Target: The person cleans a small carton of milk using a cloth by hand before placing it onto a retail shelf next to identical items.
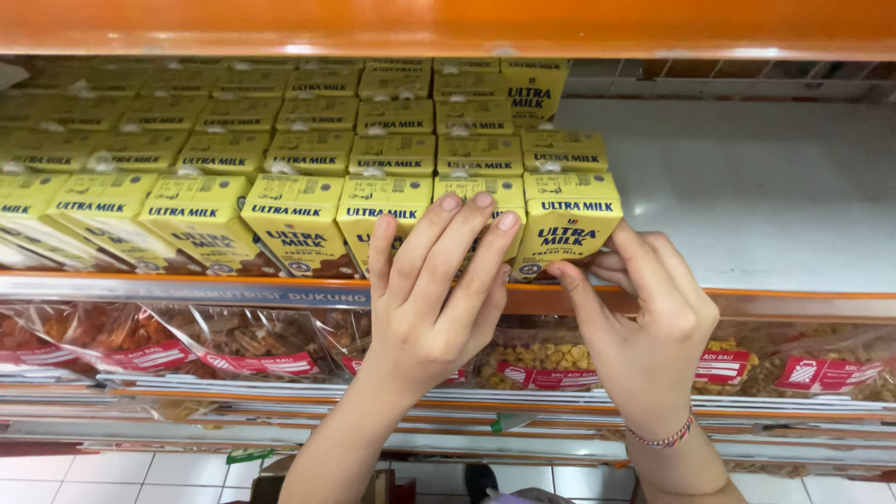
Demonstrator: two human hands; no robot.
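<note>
Location type: retail shop, grocery aisle. Evidence: steel display shelf (747, 205) w/ orange front rail, another orange shelf edge (448, 28) directly overhead. Stock faced in ordered rows: identical yellow milk cartons (299, 224), several deep, fronts aligned to shelf edge. Price-strip rail (187, 295) runs along the front under the cartons. Lower tier: clear snack bags (233, 341) w/ red labels, packed side by side. White tiled floor (112, 467) visible below. Right part of upper shelf is bare white panel.

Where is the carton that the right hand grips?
In the head view, the carton ends the front row, right of centre, beside bare shelf.
</note>
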